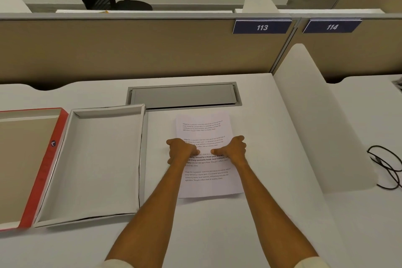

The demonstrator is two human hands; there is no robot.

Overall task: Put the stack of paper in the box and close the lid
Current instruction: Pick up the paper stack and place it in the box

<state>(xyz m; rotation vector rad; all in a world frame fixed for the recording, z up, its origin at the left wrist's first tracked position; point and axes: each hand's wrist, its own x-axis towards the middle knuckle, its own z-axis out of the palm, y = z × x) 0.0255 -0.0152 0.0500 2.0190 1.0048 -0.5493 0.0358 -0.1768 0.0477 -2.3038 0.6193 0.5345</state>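
At a white desk, our left hand and right hand grasping opposite side edges of the stack of paper, thumbs pressed on its printed top sheet, stack lying flat right of the open white box, red-edged lid beyond.

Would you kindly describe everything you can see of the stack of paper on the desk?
The stack of paper lies flat on the white desk, to the right of the open, empty white box and apart from it. Its top sheet is white, printed with several blocks of small black text, one in bold. It sits slightly rotated. The left hand and right hand rest on its side edges, thumbs pointing inward over the page. Its thickness cannot be judged.
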